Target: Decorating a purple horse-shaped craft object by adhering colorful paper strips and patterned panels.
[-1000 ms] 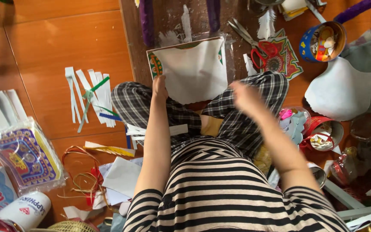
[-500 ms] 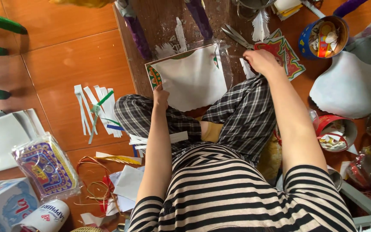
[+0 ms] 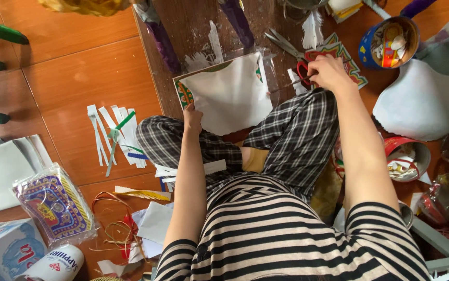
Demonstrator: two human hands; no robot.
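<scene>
Left arm reaches straight forward, left hand pinching the near edge of the white paper sheet. Right hand, arm extended, closes around red-handled scissors just beyond the sheet.

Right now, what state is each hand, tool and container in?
Left hand: pinching the white sheet's edge.
White sheet: flat on the board.
Right hand: gripping the red scissor handles.
Scissors: blades apart.
Blue tin: open, filled with bits.

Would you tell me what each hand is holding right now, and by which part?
The right hand grips the scissors at their red handles. The left hand pinches the white paper sheet at its near left edge.
</scene>
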